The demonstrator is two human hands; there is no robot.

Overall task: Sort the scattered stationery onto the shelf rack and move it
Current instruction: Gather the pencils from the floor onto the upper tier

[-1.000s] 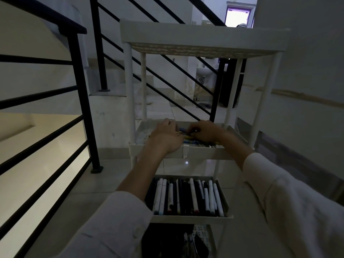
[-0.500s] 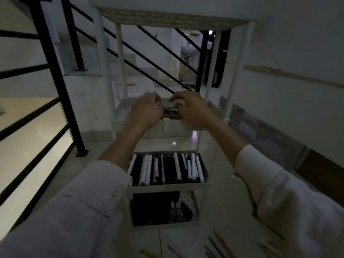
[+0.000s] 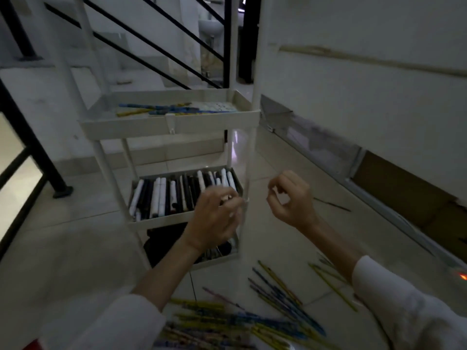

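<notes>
Pencils (image 3: pixel 252 317) before shelf rack (image 3: pixel 166 123)

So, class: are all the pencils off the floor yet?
No: many pencils lie scattered on the floor, and only a few are on the rack's tray.

I can read no text, label, brand or number anywhere in this dim, blurred view. A pale sheet (image 3: pixel 219 107) lying on the shelf rack's (image 3: pixel 166 123) upper tray carries rows of small dark dots, too small to tell as print. The pencils (image 3: pixel 276 290) on the floor show coloured patterning only, with no legible lettering.
</notes>
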